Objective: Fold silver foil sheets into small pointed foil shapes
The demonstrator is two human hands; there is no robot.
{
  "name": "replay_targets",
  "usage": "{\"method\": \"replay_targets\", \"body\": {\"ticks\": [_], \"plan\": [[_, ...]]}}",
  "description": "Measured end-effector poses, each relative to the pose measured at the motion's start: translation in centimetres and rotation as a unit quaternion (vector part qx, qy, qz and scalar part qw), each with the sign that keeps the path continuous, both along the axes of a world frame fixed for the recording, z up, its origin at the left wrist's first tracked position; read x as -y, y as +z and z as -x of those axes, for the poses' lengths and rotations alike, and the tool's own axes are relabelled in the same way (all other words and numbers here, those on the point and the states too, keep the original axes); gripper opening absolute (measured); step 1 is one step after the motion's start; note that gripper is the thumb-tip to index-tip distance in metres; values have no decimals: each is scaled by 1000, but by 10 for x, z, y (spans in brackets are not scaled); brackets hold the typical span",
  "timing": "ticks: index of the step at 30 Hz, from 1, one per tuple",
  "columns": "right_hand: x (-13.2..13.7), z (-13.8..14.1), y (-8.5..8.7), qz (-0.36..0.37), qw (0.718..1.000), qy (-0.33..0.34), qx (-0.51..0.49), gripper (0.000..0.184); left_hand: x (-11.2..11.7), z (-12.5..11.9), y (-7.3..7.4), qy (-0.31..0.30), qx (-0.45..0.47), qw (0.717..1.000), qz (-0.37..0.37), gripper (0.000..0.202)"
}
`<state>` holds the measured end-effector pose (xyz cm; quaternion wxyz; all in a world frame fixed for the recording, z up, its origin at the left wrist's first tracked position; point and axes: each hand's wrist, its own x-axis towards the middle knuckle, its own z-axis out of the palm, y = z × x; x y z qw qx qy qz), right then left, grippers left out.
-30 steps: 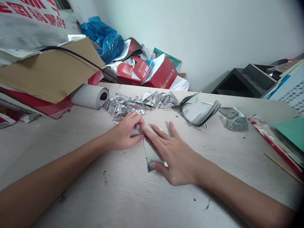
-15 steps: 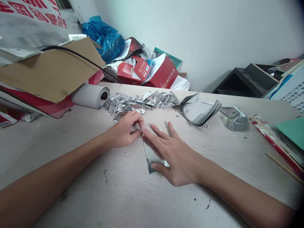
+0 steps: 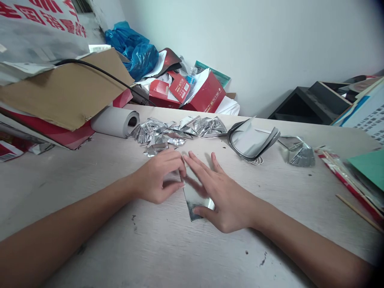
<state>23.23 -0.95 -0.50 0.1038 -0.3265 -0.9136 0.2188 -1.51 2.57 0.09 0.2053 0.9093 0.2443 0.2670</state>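
A silver foil sheet (image 3: pixel 196 197), partly folded, lies on the pale wooden table (image 3: pixel 156 244) in front of me. My right hand (image 3: pixel 219 192) rests flat on it with fingers stretched out and the thumb on its near corner. My left hand (image 3: pixel 159 176) is curled at the sheet's left edge, its fingers pinching the foil's flap. Just beyond the hands lies a heap of folded silver foil pieces (image 3: pixel 177 130).
A curled stack of foil sheets (image 3: pixel 252 141) and one folded foil shape (image 3: pixel 297 152) lie to the right. A white paper roll (image 3: pixel 115 121), cardboard (image 3: pixel 66 90), red boxes (image 3: pixel 204 94) and a blue bag (image 3: pixel 135 48) crowd the back left. Papers and a wooden stick (image 3: pixel 358 212) sit at the right edge.
My left hand has slid slightly nearer along the foil's left edge, still pinching it. My right hand stays flat on the sheet, shifted a little forward.
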Motion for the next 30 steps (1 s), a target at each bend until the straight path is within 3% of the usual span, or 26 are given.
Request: {"method": "replay_targets", "body": {"ticks": [3,8,10,15,20,24,30], "plan": [[-3,-2,0,-4,1000,12,-8,118,7,-3,1,-43,-45,998,-15,16],[-5,-7,-1,-38,999,-28,-19,103,5,-5,-2,-13,-94,994,-57,19],[-5,-7,-1,-83,994,-64,-35,86,3,-3,-5,13,-85,993,-83,24],[-3,-1,-2,-191,974,-96,-75,20,4,-1,-11,90,-104,982,-132,27],[-3,2,-4,-191,972,-128,-43,30,7,-4,-6,98,-119,981,-114,27],[-4,1,-5,-207,971,-108,-41,29,5,-4,-2,84,-128,986,-71,24],[-3,0,-7,-250,965,-77,-11,24,2,-2,-2,70,-147,982,-94,26]]}}
